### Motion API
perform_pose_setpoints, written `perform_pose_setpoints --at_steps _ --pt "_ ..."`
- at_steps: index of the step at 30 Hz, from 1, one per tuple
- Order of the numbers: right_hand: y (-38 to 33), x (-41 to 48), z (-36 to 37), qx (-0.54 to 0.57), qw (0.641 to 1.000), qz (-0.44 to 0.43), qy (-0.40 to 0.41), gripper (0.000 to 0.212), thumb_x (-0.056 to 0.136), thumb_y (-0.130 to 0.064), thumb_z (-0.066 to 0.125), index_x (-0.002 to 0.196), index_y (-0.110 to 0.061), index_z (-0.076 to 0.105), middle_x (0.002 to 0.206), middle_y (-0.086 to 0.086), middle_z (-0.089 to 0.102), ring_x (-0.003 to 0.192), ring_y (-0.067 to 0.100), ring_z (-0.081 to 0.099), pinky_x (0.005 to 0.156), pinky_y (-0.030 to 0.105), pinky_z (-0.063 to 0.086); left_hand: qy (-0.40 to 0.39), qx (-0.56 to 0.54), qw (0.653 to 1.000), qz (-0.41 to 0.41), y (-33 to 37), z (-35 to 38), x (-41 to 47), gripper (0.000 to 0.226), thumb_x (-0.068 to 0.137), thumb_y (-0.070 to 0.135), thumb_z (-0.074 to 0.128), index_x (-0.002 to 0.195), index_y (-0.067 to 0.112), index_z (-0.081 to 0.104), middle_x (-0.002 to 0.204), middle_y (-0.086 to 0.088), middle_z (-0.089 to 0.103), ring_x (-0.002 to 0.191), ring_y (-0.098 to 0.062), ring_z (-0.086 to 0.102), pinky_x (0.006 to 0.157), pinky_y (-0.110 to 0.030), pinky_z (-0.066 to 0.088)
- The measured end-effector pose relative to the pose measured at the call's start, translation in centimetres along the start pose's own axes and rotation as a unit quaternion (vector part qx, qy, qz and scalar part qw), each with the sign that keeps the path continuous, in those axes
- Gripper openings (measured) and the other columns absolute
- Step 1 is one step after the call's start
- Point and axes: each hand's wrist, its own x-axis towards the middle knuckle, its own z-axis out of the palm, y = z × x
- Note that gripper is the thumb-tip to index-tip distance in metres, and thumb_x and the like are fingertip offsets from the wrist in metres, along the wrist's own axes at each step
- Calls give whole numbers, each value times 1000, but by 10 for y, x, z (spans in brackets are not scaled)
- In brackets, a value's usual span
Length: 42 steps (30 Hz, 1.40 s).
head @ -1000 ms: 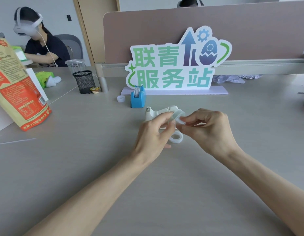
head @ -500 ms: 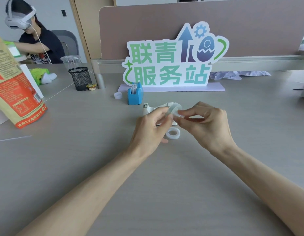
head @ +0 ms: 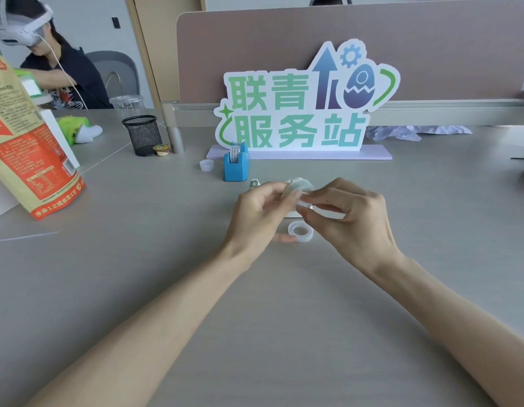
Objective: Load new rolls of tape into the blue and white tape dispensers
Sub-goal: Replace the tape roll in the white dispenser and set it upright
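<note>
Both hands meet above the middle of the desk. My left hand [head: 262, 214] and my right hand [head: 347, 218] together pinch a small clear roll of tape [head: 297, 189] held between their fingertips. The white tape dispenser [head: 254, 183] stands right behind them, mostly hidden by the hands. Another clear tape roll [head: 300, 231] lies flat on the desk just below the fingers. Further back, the blue tape dispenser [head: 236, 168] stands upright with a patterned roll in it. A small white ring [head: 206, 165] lies to its left.
A large green and blue sign [head: 304, 107] stands behind the dispensers. A black mesh pen cup [head: 142, 135] and an orange food bag [head: 25, 148] are at the left. Crumpled wrap [head: 413, 132] lies at the back right. A person with a headset sits far left.
The hands have stayed together on the small roll, with the fingers shifting slightly. The view has tilted a little, so everything sits slightly higher in frame.
</note>
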Motion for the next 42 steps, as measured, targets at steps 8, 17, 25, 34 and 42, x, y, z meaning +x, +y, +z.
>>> perform_pose_setpoints --at_steps 8,17,25,34,42 --pt "-5 3 0 39 997 61 16 12 77 -13 80 89 -14 77 85 -3 71 80 7 69 76 13 54 -19 -14 1000 -8 -1 -5 2 13 92 10 62 101 15 71 90 5 75 89 -2 70 50 -28 57" --pt "-2 3 3 17 999 22 23 11 79 -14 79 89 -11 77 81 2 68 75 12 70 72 36 59 35 -2 999 10 -5 1 0 11 89 8 64 94 15 72 85 -1 77 86 -12 73 51 -29 56" --pt "2 6 5 -1 1000 -5 -5 5 81 -15 77 85 -12 78 76 6 64 66 26 67 65 42 57 33 42 998 31 -5 -1 -4 10 90 12 65 95 17 72 83 3 77 83 -10 73 52 -29 58" --pt "7 5 1 -15 998 -45 -26 11 77 -12 79 87 -16 79 72 2 61 58 21 60 57 39 53 11 89 995 38 -9 -3 -3 15 90 13 65 100 22 72 91 6 77 85 -6 73 59 -37 62" --pt "3 7 -2 -41 998 -44 -24 10 78 -17 78 87 -16 75 77 2 66 64 22 65 59 40 55 -12 83 995 48 -11 -3 -1 17 91 10 62 103 20 71 95 3 77 91 -9 72 59 -39 62"
